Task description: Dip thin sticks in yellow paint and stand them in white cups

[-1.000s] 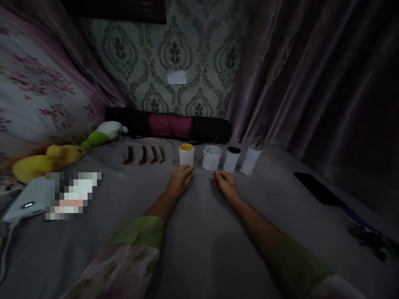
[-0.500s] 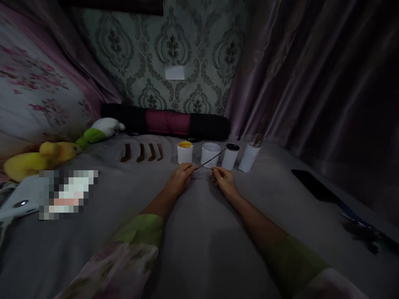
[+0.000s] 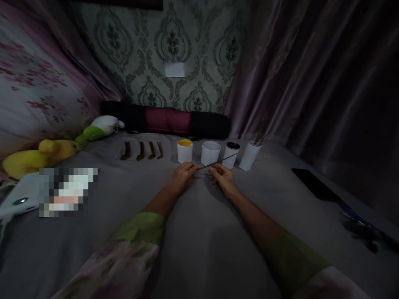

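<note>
My left hand [image 3: 183, 176] is closed in a pinch on one end of a thin brush [image 3: 218, 162], which slants low towards the right. My right hand [image 3: 222, 178] is curled with its fingertips at the stick's middle. Both rest on a grey sheet [image 3: 199, 232]. Just beyond them stands a row of white cups: a yellow paint cup [image 3: 185, 151], a white paint cup [image 3: 210, 153], a black paint cup [image 3: 231, 155] and a cup of brushes [image 3: 249, 155].
Several brown curved pieces [image 3: 142, 150] lie in a row left of the cups. Yellow and green plush toys [image 3: 59, 146] sit at the left. A dark bolster [image 3: 165, 120] lies against the wall. A black phone [image 3: 313, 185] lies at the right, curtains behind it.
The thin brush has swung down from pointing up over the white cup to lying nearly level. My right hand has closed in to touch it.
</note>
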### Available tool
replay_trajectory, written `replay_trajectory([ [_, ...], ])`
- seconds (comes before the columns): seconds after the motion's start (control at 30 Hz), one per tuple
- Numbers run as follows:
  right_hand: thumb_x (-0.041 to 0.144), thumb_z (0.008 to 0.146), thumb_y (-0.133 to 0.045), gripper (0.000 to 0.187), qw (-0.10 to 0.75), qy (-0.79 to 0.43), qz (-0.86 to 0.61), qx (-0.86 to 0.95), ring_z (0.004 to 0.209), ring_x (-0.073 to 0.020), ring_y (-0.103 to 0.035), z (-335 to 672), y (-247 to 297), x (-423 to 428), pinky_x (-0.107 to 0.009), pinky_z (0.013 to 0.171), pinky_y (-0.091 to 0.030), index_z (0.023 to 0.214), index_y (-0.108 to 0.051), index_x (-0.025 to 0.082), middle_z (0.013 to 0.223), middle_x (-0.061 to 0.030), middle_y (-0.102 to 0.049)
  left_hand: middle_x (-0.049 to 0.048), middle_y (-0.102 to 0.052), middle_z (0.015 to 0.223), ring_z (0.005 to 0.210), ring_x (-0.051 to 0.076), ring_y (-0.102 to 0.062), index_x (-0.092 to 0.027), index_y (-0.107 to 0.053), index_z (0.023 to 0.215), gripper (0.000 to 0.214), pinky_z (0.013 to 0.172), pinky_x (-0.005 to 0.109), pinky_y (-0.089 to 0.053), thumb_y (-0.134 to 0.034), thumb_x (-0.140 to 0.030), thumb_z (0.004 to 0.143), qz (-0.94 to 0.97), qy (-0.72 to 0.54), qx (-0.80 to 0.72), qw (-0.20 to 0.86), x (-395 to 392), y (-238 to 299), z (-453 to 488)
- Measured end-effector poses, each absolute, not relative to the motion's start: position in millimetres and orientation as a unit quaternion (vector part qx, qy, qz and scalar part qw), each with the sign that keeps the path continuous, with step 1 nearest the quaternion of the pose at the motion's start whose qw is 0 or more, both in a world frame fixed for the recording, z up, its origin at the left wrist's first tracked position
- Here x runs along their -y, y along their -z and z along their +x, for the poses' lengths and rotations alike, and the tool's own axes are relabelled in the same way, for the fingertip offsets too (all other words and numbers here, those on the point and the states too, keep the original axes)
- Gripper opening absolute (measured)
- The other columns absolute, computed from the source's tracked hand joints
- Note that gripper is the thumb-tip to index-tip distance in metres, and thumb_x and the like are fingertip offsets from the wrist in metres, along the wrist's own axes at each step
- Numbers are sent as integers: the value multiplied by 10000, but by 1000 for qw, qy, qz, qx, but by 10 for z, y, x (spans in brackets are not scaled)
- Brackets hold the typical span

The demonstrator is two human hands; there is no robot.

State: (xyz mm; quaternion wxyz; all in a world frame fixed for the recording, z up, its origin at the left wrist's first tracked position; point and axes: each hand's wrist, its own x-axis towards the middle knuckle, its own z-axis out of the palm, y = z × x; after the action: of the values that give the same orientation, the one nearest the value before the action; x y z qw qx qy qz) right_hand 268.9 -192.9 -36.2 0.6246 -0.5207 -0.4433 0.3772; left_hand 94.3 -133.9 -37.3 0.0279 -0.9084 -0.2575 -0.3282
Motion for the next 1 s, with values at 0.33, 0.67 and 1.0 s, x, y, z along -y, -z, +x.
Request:
replay_trajectory([
  [0.33, 484, 642, -612, 428, 626, -382, -519, 439, 528, -77, -511, 2671, 339, 1946, -170, 388, -363, 905, -581, 147, 714, -17, -603, 80, -551, 918, 858, 182, -474, -184, -568, 1053, 291, 767, 316, -410, -379, -156, 834, -915, 311, 249, 56, 1329, 402, 986],
  [0.67, 489, 646, -611, 415, 626, -379, -527, 432, 498, -75, -504, 2661, 336, 1948, -169, 374, -361, 861, -586, 135, 691, -31, -609, 85, -548, 915, 868, 182, -485, -185, -568, 1062, 306, 780, 328, -415, -396, -129, 815, -911, 335, 241, 6, 1334, 405, 994],
  [1.0, 488, 641, -608, 403, 629, -372, -536, 423, 502, -82, -502, 2689, 342, 1949, -181, 384, -358, 842, -578, 140, 679, -28, -601, 67, -566, 843, 837, 161, -522, -159, -583, 998, 256, 772, 297, -427, -389, -153, 830, -878, 395, 242, -118, 1283, 445, 998],
])
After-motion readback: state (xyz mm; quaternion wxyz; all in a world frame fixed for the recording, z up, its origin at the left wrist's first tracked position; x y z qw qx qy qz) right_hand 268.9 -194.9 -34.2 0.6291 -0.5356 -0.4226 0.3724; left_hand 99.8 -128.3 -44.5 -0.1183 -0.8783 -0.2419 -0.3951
